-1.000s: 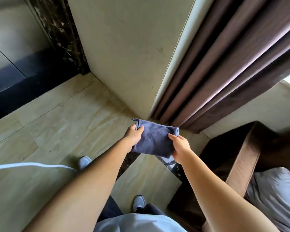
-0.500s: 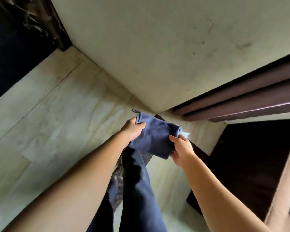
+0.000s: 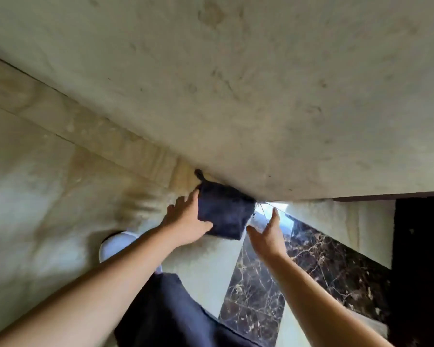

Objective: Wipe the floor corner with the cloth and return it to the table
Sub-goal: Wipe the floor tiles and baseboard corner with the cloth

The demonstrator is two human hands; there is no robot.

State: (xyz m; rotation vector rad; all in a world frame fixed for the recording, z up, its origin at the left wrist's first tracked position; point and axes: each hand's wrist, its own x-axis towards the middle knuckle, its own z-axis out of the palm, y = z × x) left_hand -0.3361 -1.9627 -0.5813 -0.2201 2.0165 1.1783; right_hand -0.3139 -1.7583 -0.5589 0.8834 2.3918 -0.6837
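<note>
Two bare hands reach down toward the foot of a pale wall (image 3: 261, 83), where it meets the beige tiled floor (image 3: 48, 184). The left hand (image 3: 186, 221) grips a folded dark blue cloth (image 3: 223, 216) along its left edge — thumb underneath near the lower edge, fingers spread along the side — so that hand is clamped on the cloth. The right hand (image 3: 268, 236) hovers just beside the cloth's lower right corner, fingers and thumb spread apart and holding nothing; whether a fingertip brushes the fabric I cannot tell.

The cloth is a roughly square bundle, turned so that one corner points up and left. A small hanging loop (image 3: 199, 174) sticks out from that corner toward the line where wall meets floor. Its slightly longer side runs from the loop corner down and right to the corner near the right hand. Its upper edge lies right against the base of the wall; whether it presses on the floor itself I cannot tell.

Below the right hand a strip of dark marble (image 3: 298, 271) with pale veins runs across the floor. A white shoe (image 3: 115, 245) shows under the left forearm, and a dark trouser leg (image 3: 166, 309) fills the bottom middle. The picture is blurred, mostly on the left.
</note>
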